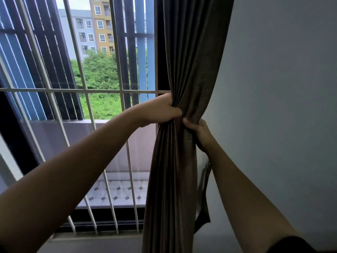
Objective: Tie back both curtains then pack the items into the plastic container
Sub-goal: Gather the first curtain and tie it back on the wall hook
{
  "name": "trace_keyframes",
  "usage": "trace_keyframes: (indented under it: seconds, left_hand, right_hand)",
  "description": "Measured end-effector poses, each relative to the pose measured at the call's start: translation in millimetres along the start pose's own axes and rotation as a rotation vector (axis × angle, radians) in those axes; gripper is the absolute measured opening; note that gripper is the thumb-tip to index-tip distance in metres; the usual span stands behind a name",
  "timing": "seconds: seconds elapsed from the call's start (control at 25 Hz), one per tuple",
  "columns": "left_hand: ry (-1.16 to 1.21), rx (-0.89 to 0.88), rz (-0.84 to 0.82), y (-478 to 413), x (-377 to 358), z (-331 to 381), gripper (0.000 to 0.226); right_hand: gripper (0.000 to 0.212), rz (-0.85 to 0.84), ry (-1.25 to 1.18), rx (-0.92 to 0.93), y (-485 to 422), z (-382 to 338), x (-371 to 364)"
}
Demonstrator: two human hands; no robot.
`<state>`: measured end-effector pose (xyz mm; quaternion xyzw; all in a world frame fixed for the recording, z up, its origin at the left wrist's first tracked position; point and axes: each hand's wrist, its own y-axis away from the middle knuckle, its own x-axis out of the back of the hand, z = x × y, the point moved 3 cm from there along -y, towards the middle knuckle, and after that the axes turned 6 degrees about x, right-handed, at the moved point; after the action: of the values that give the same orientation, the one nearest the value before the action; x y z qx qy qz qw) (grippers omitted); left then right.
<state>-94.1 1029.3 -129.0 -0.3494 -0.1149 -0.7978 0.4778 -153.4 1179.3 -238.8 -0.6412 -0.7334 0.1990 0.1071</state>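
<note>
Between a grey wall (273,88) and a barred window (82,90), the brown curtain (191,52) hangs bunched. Both arms stretch forward: the left hand (160,110) grips the gathered folds, and the right hand (199,132) clasps them just below, from the wall side.

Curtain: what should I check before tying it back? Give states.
1. The curtain bunched at hand height: ok.
2. The left hand grips the bunch: ok.
3. The right hand grips it on the wall side: ok.
4. The strap in hand: not ok, it hangs loose by the wall.
5. Where the strap is fixed: cannot tell.
6. Other curtain tied: cannot tell, out of view.
</note>
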Motion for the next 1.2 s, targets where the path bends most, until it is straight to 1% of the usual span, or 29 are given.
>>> trace_keyframes:
  seconds: [0.04, 0.08, 0.12, 0.2, 0.24, 0.36, 0.68, 0.8, 0.92, 1.0, 1.12, 1.2]
  left_hand:
    - [0.027, -0.004, -0.01, 1, -1, 1, 0.022]
    - [0.04, -0.002, -0.014, 2, 0, 1, 0.023]
    - [0.043, 0.004, -0.016, 3, 1, 0, 0.021]
    - [0.028, 0.011, -0.024, 1, 4, -3, 0.013]
    - [0.011, 0.011, -0.025, 0, 4, -4, 0.012]
    - [-0.019, 0.021, -0.013, -3, 7, -6, 0.016]
    - [0.011, 0.038, -0.017, -5, 10, -13, 0.016]
    - [0.028, 0.052, 0.016, -9, 10, -18, 0.016]
    - [0.025, 0.088, 0.186, -18, 8, -23, 0.023]
    - [-0.005, 0.114, 0.282, -23, 7, -20, 0.026]
    - [-0.058, 0.167, 0.292, -31, 1, -14, 0.025]
    - [-0.008, 0.207, 0.258, -38, -6, -15, 0.044]
  right_hand:
    - [0.063, -0.036, -0.027, -0.044, -1, -2, 4]
    - [0.062, -0.071, -0.051, -0.084, -3, -4, 6]
    - [0.06, -0.103, -0.072, -0.117, -3, -5, 5]
    - [0.066, -0.134, -0.072, -0.138, -5, -4, 3]
    - [0.069, -0.125, -0.053, -0.125, -6, -2, 0]
    - [0.058, -0.082, -0.032, -0.084, -7, 2, -4]
    - [0.057, -0.071, -0.074, -0.1, -6, 3, -6]
    - [0.055, 0.003, 0.046, -0.034, -5, 0, -9]
    - [0.048, 0.17, 0.21, 0.116, 5, -1, -17]
    - [0.04, 0.222, 0.312, 0.16, 16, 4, -23]
    - [0.035, 0.212, 0.441, 0.141, 30, 17, -27]
    - [0.032, 0.207, 0.502, 0.136, 37, 24, -25]
